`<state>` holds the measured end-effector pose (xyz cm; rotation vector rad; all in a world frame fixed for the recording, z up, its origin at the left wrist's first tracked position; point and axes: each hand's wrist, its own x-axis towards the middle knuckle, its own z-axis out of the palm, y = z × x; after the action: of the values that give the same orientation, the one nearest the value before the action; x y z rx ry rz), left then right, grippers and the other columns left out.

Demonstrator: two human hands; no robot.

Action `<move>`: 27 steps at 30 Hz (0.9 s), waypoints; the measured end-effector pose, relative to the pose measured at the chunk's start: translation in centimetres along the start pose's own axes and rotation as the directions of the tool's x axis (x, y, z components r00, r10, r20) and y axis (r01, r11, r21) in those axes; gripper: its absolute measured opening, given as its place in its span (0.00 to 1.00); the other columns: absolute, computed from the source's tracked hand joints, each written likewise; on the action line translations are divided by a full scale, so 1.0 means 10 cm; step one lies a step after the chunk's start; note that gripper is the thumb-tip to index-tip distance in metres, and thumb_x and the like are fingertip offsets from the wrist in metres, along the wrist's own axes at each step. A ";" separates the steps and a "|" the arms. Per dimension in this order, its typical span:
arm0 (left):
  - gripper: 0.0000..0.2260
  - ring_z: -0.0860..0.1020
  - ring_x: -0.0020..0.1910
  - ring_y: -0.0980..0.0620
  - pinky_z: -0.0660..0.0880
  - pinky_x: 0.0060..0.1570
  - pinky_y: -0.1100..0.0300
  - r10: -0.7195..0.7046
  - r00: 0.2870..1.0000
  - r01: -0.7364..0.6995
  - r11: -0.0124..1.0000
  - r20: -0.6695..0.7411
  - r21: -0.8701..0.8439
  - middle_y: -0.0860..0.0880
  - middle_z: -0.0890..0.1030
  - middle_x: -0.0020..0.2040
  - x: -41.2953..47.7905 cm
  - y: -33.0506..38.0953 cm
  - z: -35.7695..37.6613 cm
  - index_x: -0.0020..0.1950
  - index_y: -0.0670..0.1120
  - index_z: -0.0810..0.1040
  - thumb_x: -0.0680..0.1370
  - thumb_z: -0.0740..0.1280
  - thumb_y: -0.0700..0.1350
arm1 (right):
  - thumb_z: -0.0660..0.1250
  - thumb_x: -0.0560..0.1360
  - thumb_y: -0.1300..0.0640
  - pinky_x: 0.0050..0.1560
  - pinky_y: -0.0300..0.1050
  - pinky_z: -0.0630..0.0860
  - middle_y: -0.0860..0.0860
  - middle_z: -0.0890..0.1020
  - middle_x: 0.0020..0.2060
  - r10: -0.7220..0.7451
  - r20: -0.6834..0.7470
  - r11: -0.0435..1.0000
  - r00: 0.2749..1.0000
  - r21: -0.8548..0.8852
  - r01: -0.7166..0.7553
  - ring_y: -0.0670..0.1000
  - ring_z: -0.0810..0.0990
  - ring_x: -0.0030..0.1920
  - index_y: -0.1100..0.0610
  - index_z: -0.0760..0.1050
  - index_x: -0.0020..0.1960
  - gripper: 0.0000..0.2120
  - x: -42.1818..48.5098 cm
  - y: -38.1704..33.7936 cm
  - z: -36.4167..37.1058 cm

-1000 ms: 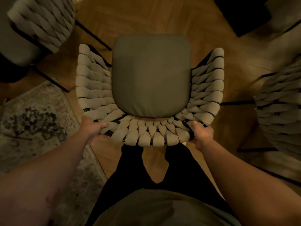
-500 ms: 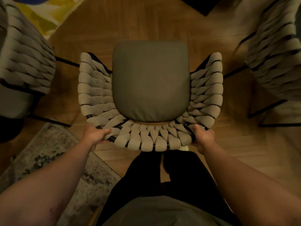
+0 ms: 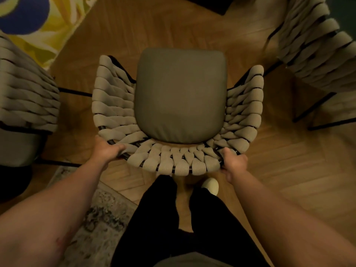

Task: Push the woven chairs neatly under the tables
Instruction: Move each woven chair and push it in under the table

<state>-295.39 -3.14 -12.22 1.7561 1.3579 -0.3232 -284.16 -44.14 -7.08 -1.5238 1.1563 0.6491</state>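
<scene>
1. The woven chair (image 3: pixel 178 112) slides forward and the grey rug (image 3: pixel 100 218) slips back to lower left.
2. The yellow-and-blue rug (image 3: pixel 48 26) swings in at top left.
3. A pale foot (image 3: pixel 211 185) steps out beneath the chair back.

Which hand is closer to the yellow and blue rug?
Left. The left hand grips the woven chair's back rim on the yellow and blue rug's side; the right hand grips the opposite side, farther off.

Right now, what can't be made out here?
- Head view, legs of the middle chair: hidden under its cushion and woven back.
- Fingertips of the left hand and right hand: hidden, curled round the chair's back rim.
- The left chair and right chair: cut off by frame edges, blurred.
- The dark slab at the top edge: cut off; table or not, cannot tell.
</scene>
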 end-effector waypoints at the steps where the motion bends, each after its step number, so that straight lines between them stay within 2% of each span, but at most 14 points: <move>1: 0.42 0.81 0.53 0.44 0.83 0.43 0.44 -0.018 1.000 0.018 1.000 0.005 0.014 0.47 0.79 0.56 0.03 0.04 -0.04 0.61 0.51 0.71 0.49 0.79 0.57 | 0.71 0.75 0.56 0.37 0.53 0.83 0.56 0.81 0.53 0.008 -0.010 1.000 1.000 0.011 -0.008 0.59 0.83 0.50 0.56 0.73 0.63 0.19 -0.02 0.01 0.04; 3: 0.41 0.79 0.56 0.45 0.82 0.36 0.53 -0.009 1.000 0.008 0.999 0.003 0.032 0.49 0.77 0.59 -0.33 0.51 -0.13 0.64 0.48 0.69 0.56 0.82 0.52 | 0.72 0.73 0.55 0.43 0.57 0.84 0.56 0.82 0.54 0.007 -0.033 0.999 0.999 0.036 -0.005 0.59 0.83 0.50 0.56 0.74 0.64 0.20 -0.07 0.02 0.13; 5: 0.35 0.75 0.57 0.47 0.76 0.31 0.61 0.031 0.999 -0.029 0.996 -0.016 0.081 0.48 0.73 0.60 -0.37 0.73 -0.22 0.67 0.41 0.66 0.67 0.81 0.44 | 0.72 0.73 0.55 0.43 0.57 0.83 0.56 0.82 0.53 -0.002 -0.065 0.998 0.998 0.070 0.006 0.60 0.83 0.50 0.55 0.74 0.63 0.19 -0.13 0.05 0.27; 7: 0.33 0.75 0.60 0.46 0.76 0.36 0.57 0.046 0.999 -0.046 0.994 0.007 0.104 0.46 0.73 0.62 -0.18 0.75 -0.32 0.68 0.40 0.65 0.69 0.79 0.41 | 0.72 0.73 0.54 0.45 0.59 0.83 0.55 0.82 0.53 -0.013 -0.099 0.991 0.995 0.133 0.027 0.59 0.82 0.51 0.52 0.75 0.62 0.18 -0.21 0.11 0.48; 9: 0.34 0.75 0.60 0.45 0.79 0.42 0.52 0.082 0.996 -0.086 0.989 0.033 0.120 0.45 0.73 0.62 0.00 0.82 -0.48 0.69 0.42 0.64 0.70 0.79 0.42 | 0.74 0.69 0.46 0.53 0.62 0.81 0.53 0.82 0.55 -0.055 -0.174 0.987 0.983 0.140 0.080 0.59 0.82 0.54 0.49 0.75 0.61 0.23 -0.31 0.16 0.73; 11: 0.36 0.75 0.61 0.43 0.79 0.54 0.46 0.123 0.991 -0.131 0.979 0.061 0.154 0.46 0.74 0.63 0.18 0.93 -0.65 0.69 0.44 0.65 0.68 0.80 0.46 | 0.72 0.71 0.43 0.63 0.60 0.76 0.54 0.81 0.60 -0.139 -0.272 0.989 0.952 0.010 0.147 0.60 0.78 0.61 0.51 0.74 0.66 0.27 -0.48 0.19 0.95; 14: 0.32 0.76 0.62 0.41 0.75 0.61 0.44 0.174 0.981 -0.188 0.958 0.081 0.217 0.44 0.76 0.63 0.34 1.11 -0.87 0.69 0.43 0.67 0.70 0.78 0.48 | 0.68 0.78 0.52 0.66 0.53 0.70 0.57 0.78 0.62 -0.313 -0.354 0.944 0.881 -0.219 0.247 0.61 0.73 0.66 0.59 0.71 0.69 0.22 -0.85 0.29 1.24; 16: 0.27 0.75 0.63 0.41 0.74 0.62 0.47 0.259 0.966 -0.255 0.925 0.024 0.280 0.43 0.75 0.64 0.33 1.17 -0.98 0.69 0.43 0.69 0.74 0.75 0.47 | 0.67 0.78 0.57 0.64 0.49 0.70 0.58 0.77 0.63 -0.503 -0.342 0.852 0.794 -0.354 0.387 0.60 0.74 0.66 0.60 0.73 0.67 0.18 -1.08 0.46 1.39; 17: 0.25 0.74 0.63 0.43 0.74 0.62 0.48 0.355 0.935 -0.331 0.888 -0.016 0.320 0.44 0.73 0.65 0.31 1.17 -1.00 0.69 0.44 0.70 0.75 0.73 0.46 | 0.68 0.77 0.59 0.65 0.50 0.70 0.58 0.77 0.64 -0.611 -0.313 0.763 0.727 -0.476 0.437 0.59 0.73 0.67 0.61 0.75 0.65 0.18 -1.16 0.56 1.46; 19: 0.19 0.72 0.62 0.49 0.74 0.61 0.50 0.588 0.808 -0.545 0.723 0.037 0.424 0.47 0.70 0.65 0.19 1.19 -0.99 0.67 0.47 0.72 0.77 0.70 0.45 | 0.70 0.75 0.59 0.66 0.52 0.71 0.58 0.78 0.61 -0.791 -0.153 0.519 0.592 -0.679 0.519 0.58 0.74 0.65 0.62 0.80 0.59 0.14 -1.16 0.71 1.54; 21: 0.10 0.72 0.58 0.51 0.73 0.57 0.52 0.664 0.670 -0.722 0.478 0.332 0.500 0.51 0.73 0.58 0.16 1.15 -0.89 0.60 0.50 0.75 0.79 0.66 0.48 | 0.69 0.76 0.56 0.63 0.53 0.75 0.54 0.82 0.51 -0.841 0.083 0.290 0.535 -0.765 0.575 0.55 0.77 0.57 0.59 0.82 0.53 0.09 -1.13 0.70 1.57; 23: 0.09 0.73 0.54 0.50 0.71 0.56 0.52 0.562 0.574 -0.800 0.229 0.596 0.555 0.52 0.76 0.52 0.18 1.14 -0.77 0.53 0.51 0.77 0.81 0.62 0.53 | 0.65 0.78 0.51 0.55 0.51 0.76 0.50 0.80 0.41 -0.794 0.262 0.138 0.549 -0.802 0.581 0.51 0.75 0.47 0.55 0.82 0.47 0.10 -1.08 0.59 1.57; 24: 0.11 0.74 0.53 0.50 0.71 0.56 0.51 0.515 0.546 -0.810 0.123 0.661 0.573 0.51 0.78 0.49 0.21 1.16 -0.73 0.51 0.51 0.78 0.81 0.60 0.55 | 0.63 0.79 0.49 0.51 0.49 0.74 0.49 0.78 0.39 -0.759 0.326 0.075 0.564 -0.817 0.572 0.50 0.72 0.45 0.54 0.80 0.45 0.11 -1.04 0.52 1.58; 27: 0.17 0.76 0.52 0.47 0.70 0.56 0.49 0.470 0.537 -0.785 -0.025 0.700 0.619 0.50 0.80 0.47 0.30 1.21 -0.57 0.47 0.51 0.77 0.81 0.55 0.60 | 0.57 0.81 0.45 0.45 0.48 0.65 0.49 0.77 0.40 -0.666 0.426 -0.058 0.612 -0.848 0.528 0.52 0.73 0.45 0.51 0.72 0.42 0.14 -0.91 0.32 1.61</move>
<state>-285.24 2.78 -5.10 2.9044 -0.2587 -0.8839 -287.85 -25.83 -5.12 -2.9098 -0.2207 0.5911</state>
